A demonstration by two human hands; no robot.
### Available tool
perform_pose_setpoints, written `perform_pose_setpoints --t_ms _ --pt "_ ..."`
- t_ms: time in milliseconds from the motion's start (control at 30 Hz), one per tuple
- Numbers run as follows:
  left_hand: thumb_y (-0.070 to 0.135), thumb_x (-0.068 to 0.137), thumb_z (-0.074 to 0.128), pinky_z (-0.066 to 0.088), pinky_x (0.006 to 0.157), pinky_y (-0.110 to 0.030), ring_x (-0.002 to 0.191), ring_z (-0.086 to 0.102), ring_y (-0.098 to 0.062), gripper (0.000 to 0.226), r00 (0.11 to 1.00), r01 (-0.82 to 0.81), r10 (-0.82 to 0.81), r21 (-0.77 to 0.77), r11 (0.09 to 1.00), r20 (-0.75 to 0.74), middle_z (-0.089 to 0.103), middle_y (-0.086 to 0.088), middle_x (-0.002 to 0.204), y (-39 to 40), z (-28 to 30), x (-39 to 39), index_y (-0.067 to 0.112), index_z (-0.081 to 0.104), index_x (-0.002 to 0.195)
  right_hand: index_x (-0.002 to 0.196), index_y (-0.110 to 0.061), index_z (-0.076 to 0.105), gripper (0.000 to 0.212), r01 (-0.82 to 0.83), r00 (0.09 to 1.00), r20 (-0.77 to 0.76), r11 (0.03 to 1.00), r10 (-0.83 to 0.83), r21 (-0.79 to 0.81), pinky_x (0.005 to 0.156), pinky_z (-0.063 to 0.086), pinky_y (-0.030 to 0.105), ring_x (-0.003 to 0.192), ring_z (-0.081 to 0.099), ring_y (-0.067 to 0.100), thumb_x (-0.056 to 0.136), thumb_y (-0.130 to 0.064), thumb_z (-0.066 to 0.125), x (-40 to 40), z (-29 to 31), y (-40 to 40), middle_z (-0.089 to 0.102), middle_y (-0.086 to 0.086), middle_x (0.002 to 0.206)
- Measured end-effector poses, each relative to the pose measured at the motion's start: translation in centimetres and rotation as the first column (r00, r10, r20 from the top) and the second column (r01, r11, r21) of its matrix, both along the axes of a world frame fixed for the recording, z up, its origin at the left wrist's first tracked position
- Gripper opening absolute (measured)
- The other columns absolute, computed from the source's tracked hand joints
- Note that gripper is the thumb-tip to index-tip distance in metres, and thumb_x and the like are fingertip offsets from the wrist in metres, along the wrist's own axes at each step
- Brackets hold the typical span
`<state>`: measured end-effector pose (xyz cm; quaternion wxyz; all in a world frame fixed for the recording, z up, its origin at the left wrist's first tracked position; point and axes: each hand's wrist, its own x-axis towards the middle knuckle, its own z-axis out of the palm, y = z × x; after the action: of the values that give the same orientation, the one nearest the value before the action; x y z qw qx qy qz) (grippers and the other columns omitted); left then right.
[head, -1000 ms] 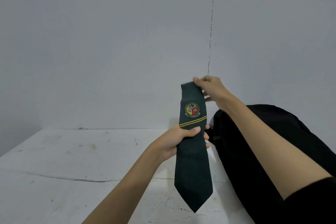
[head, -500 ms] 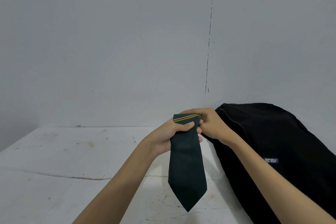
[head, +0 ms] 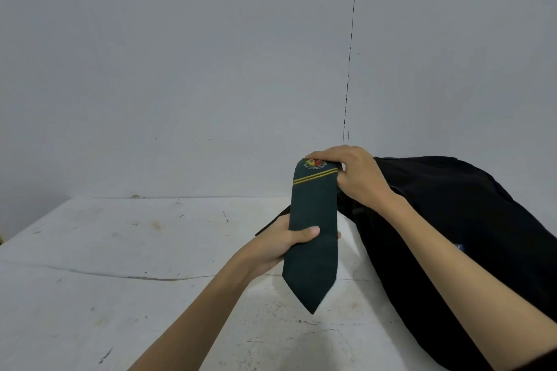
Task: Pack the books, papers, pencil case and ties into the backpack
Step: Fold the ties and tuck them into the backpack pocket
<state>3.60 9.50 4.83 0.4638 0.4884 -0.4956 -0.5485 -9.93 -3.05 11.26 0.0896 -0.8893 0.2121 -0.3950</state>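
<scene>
Head view shows our left hand [head: 280, 245] has slid down the green tie [head: 313, 235] at frame centre while our right hand [head: 355, 178] pinches its newly folded top, nearly backpack-ready [head: 458, 220].

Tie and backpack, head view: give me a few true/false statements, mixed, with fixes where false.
1. Both hands hold the green tie. True: the left hand grips its middle, the right hand its folded top.
2. The tie's pointed tip hangs downward. True.
3. The tie lies flat on the white table. False: it is held up above it.
4. The black backpack is on the left. False: it lies on the right.
5. The tie is plain. False: it bears a crest and yellow stripes.
</scene>
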Motion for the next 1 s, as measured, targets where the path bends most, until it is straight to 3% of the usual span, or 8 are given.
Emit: perform_pose_setpoints --t_ms 100,233,333,533,633,767,900,1000 --pt "0.02 0.089 0.063 0.044 0.104 -0.041 0.116 0.059 -0.023 0.042 1.0 0.027 -0.026 0.043 0.999 -0.012 0.063 -0.006 0.124 0.1 -0.8 -0.4 0.015 0.05 0.129 0.112 -0.018 0.07 0.042 -0.005 1.0 0.029 0.999 0.004 0.036 0.09 0.042 0.024 0.106 0.062 0.02 0.083 0.005 0.053 0.1 0.2 0.2 0.07 0.0 0.111" --pt "0.006 0.094 0.051 0.051 0.083 -0.031 0.085 0.064 -0.018 0.013 0.985 0.048 -0.042 0.036 0.998 -0.169 0.066 -0.002 0.082 0.1 -1.0 -0.8 0.01 0.054 0.106 0.113 -0.02 0.07 0.039 0.011 1.0 0.028 0.997 -0.013 0.076 0.09 0.042 0.023 0.107 0.06 0.018 0.085 0.001 0.055 0.1 0.2 0.4 0.07 -0.002 0.112" --pt "0.017 0.089 0.056 0.046 0.08 -0.032 0.072 0.057 -0.016 0.016 0.961 0.077 -0.072 0.009 0.997 -0.267 0.055 -0.002 0.071 0.3 -0.6 -1.1 0.011 0.054 0.104 0.114 -0.022 0.07 0.038 0.023 0.999 0.029 0.996 -0.025 0.082 0.091 0.045 0.027 0.106 0.061 0.018 0.086 0.0 0.056 0.0 0.3 0.1 0.07 -0.003 0.112" --pt "0.022 0.086 0.062 0.052 0.071 -0.025 0.071 0.064 -0.013 0.021 0.975 -0.021 0.025 0.022 1.0 -0.221 0.066 0.0 0.075 0.5 -0.5 -2.0 0.011 0.056 0.103 0.113 -0.023 0.07 0.036 0.021 0.999 0.035 0.995 -0.025 0.099 0.092 0.047 0.032 0.106 0.06 0.018 0.087 -0.004 0.057 0.1 0.1 -0.3 0.07 -0.003 0.112" --pt "0.018 0.091 0.058 0.054 0.075 -0.027 0.084 0.069 -0.017 0.017 0.975 -0.035 0.04 0.026 0.999 -0.218 0.072 -0.005 0.089 0.6 -0.5 -2.0 0.012 0.058 0.107 0.114 -0.023 0.069 0.037 0.016 0.999 0.028 0.995 -0.019 0.094 0.092 0.047 0.034 0.105 0.061 0.02 0.086 -0.002 0.056 0.1 -0.1 -0.3 0.07 -0.002 0.112" --pt "0.028 0.085 0.067 0.054 0.082 -0.025 0.101 0.066 -0.015 0.04 0.985 -0.151 0.152 0.024 0.988 -0.08 0.07 -0.001 0.109 0.5 -0.3 -1.7 0.015 0.058 0.121 0.114 -0.021 0.07 0.038 0.022 0.996 0.085 0.993 -0.032 0.113 0.092 0.048 0.037 0.103 0.062 0.02 0.085 0.0 0.055 0.1 -0.1 -0.4 0.071 0.0 0.11" --pt "0.026 0.08 0.073 0.054 0.075 -0.023 0.095 0.067 -0.016 0.033 0.955 -0.297 0.297 0.007 0.955 0.024 0.072 -0.001 0.104 0.0 0.1 -1.0 0.012 0.066 0.11 0.114 -0.022 0.07 0.044 0.028 0.994 0.102 0.994 -0.038 0.105 0.09 0.049 0.037 0.102 0.063 0.02 0.083 0.005 0.053 0.1 0.1 -0.5 0.071 0.0 0.108" --pt "0.025 0.078 0.075 0.053 0.073 -0.024 0.093 0.068 -0.015 0.031 0.946 -0.312 0.312 -0.018 0.95 0.084 0.072 0.0 0.101 0.0 0.4 -0.8 0.013 0.067 0.106 0.114 -0.023 0.07 0.044 0.034 0.994 0.104 0.995 -0.044 0.097 0.089 0.049 0.035 0.101 0.062 0.02 0.083 0.005 0.053 0.1 0.1 -0.4 0.071 0.0 0.108"
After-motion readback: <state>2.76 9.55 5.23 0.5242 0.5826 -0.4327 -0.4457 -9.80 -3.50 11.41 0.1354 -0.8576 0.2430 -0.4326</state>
